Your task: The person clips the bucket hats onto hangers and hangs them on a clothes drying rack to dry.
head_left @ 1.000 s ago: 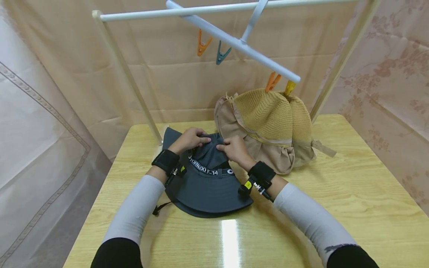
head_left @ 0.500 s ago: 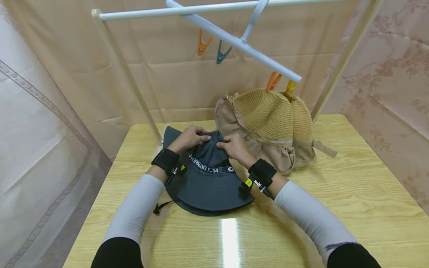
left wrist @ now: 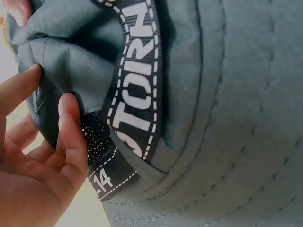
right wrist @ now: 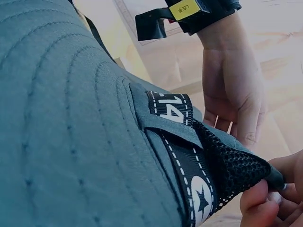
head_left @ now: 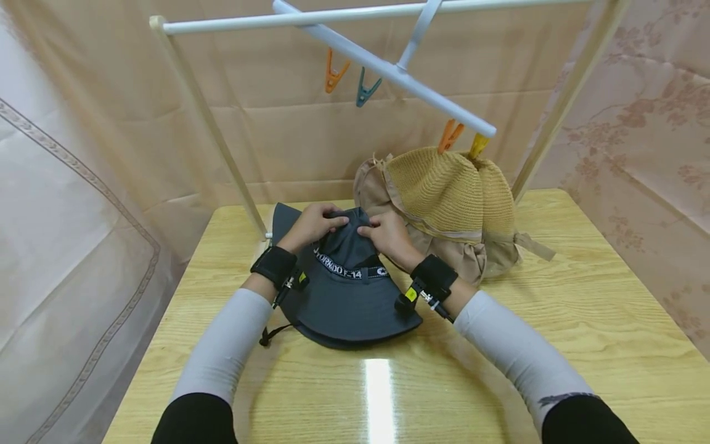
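Observation:
A dark grey bucket hat [head_left: 349,308] with a black lettered band sits brim toward me, its crown folded and raised at the far side. My left hand [head_left: 315,227] pinches the crown's left part between thumb and fingers. On the crown's right part, my right hand [head_left: 391,237] pinches the fabric the same way. In the left wrist view, the left fingers [left wrist: 71,123] lie along the crown beside a black mesh panel. Close to the crown's edge, the right fingertips [right wrist: 265,198] grip the cloth by the mesh [right wrist: 239,165] in the right wrist view.
Behind stands a rack with a white bar [head_left: 233,24] and a slanted hanger [head_left: 383,65]. An orange clip [head_left: 335,73] and a teal clip [head_left: 366,89] hang from it. Two more clips hold a tan straw hat [head_left: 449,191] right of the hands. A cord [head_left: 274,333] trails left.
Both hands have shifted slightly away from me, and the grey hat has moved with them toward the back of the table. The grip on its crown looks the same.

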Motion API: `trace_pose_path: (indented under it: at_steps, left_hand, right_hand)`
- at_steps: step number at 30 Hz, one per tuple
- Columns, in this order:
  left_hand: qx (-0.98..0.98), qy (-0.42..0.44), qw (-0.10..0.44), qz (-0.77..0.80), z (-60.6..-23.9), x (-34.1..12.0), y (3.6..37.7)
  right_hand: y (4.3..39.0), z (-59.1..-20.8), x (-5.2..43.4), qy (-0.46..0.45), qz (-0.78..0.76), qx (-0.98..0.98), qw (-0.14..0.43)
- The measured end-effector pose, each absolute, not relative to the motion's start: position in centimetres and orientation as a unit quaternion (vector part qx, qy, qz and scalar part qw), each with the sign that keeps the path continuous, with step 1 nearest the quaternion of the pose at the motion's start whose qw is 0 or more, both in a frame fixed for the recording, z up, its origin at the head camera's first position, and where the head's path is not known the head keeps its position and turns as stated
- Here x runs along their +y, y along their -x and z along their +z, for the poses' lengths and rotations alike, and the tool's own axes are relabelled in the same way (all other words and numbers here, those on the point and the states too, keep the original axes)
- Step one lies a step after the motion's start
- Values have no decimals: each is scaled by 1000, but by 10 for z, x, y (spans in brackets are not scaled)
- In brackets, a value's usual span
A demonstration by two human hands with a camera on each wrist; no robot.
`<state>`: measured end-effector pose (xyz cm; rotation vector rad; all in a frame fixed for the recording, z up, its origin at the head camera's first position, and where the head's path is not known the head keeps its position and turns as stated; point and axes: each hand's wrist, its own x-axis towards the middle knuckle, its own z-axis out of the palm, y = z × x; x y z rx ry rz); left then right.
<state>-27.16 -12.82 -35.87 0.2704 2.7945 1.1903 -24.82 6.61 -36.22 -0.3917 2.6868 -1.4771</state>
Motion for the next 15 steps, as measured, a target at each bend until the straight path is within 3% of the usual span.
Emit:
trace_pose_path:
  at_steps: [15]
  left_hand:
    - [906, -90, 7, 413, -350, -125, 273]
  right_hand:
    - [251, -348, 67, 129, -486, 864, 11]
